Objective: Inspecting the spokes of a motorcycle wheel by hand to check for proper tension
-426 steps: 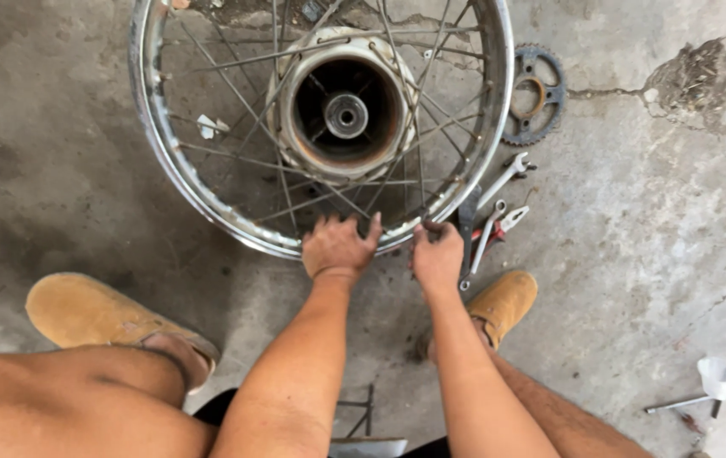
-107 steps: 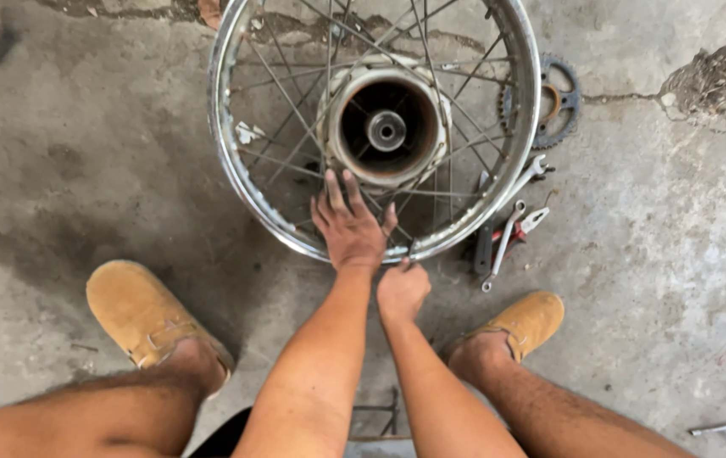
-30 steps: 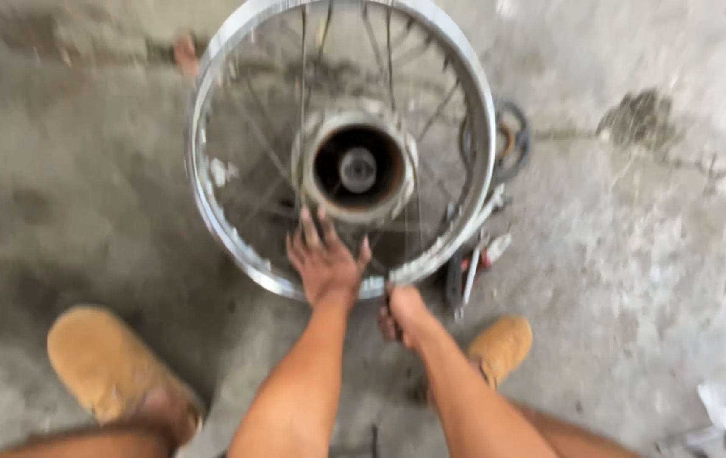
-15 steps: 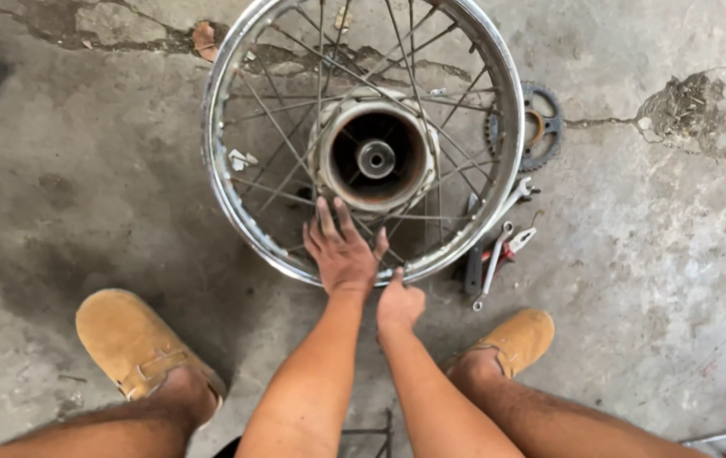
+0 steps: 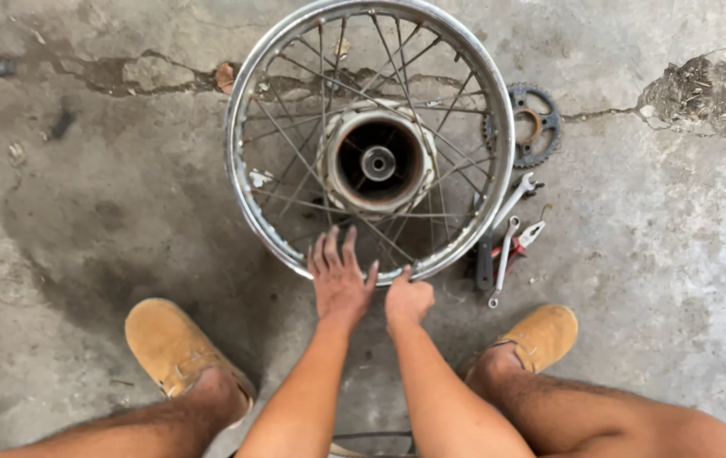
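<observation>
The left hand [image 5: 339, 278] lies flat, fingers spread, across the near rim of one chromed steel spoked wheel [image 5: 369, 140] lying on the cracked concrete floor [image 5: 83, 195]. The right hand [image 5: 408, 297] is curled at the same rim; whether it pinches anything I cannot tell. The wheel looks heavy and rigid, its spokes thin: best gripped by the rim. Beside it lie one toothed sprocket [image 5: 534, 125] and about three wrenches [image 5: 505, 246]; two tan shoes [image 5: 172, 346] flank the arms.

Bare forearms, no sleeves, no gloves on the hands: left hand [image 5: 339, 280], right hand [image 5: 408, 298]. Bare legs from thigh down. Tan suede slip-on shoes, rounded toes: left shoe [image 5: 172, 346], right shoe [image 5: 541, 335].
</observation>
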